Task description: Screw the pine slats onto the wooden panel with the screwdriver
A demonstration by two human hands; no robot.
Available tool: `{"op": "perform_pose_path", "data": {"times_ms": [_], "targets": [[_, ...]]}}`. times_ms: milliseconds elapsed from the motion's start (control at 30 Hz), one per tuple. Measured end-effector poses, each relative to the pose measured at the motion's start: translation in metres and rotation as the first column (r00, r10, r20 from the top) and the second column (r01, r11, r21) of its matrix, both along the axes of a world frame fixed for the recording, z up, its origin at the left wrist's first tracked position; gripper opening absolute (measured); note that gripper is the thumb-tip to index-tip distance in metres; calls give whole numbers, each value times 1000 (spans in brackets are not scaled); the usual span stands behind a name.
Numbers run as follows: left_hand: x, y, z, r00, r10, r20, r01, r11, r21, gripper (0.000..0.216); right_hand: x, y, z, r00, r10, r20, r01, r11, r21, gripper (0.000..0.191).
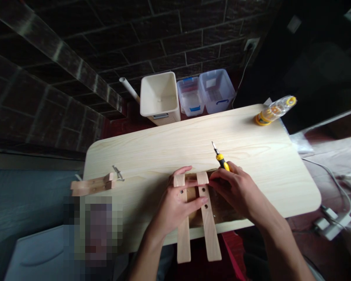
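Two pale wooden slats with short raised ends and dark screw holes lie over a brown flat piece at the table's front edge. My left hand is closed around the slats, its thumb pressing on the right one and its fingers passing behind their raised ends. A screwdriver with a yellow and black handle rests in my right hand, its tip pointing away from me. The fingertips of that hand pinch near the right slat's raised end; whether a screw is between them I cannot tell.
On the wooden table, a similar wooden part lies left beside several screws. A clear-wrapped yellow tool case stands at the back right. Beyond are a cream bin and two plastic boxes. A power strip lies right.
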State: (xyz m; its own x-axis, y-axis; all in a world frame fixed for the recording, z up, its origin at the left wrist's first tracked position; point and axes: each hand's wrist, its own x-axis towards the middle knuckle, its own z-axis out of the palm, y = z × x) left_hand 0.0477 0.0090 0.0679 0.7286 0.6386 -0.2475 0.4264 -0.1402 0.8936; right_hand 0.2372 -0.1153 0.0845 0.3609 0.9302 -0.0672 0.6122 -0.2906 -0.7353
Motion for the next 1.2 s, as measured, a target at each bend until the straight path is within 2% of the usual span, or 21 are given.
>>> {"op": "perform_pose_path", "data": {"times_ms": [133,333,567,700,933,1100,1200], "targets": [[-2,-1,-5,1000,-3,24,3,1000,2,31,0,0,-1,998,15,61,-16,1000,24,9],[-3,-1,-8,1000,9,25,-9,1000,-5,32,3,-3,2,999,-2,34,1,1000,23,12],[-3,-1,-7,1000,-1,26,1,1000,-5,31,11,-11,11,997,9,-78,-9,1000,5,17],[-3,0,-8,1000,0,23,1,1000,-13,31,12,-17,17,991,60,-121,-63,998,-23,17],[-5,0,-12,998,-27,57,27,1000,-8,32,2,-15,9,992,111,-60,-114,992,-48,17],[-4,0,-12,998,-18,53,19,1000,-25,34,2,-14,11,993,55,-108,-63,996,-67,21],[-4,0,-12,998,-14,55,15,1000,-23,33,4,-17,15,982,0,-187,-5,1000,-27,19]]}}
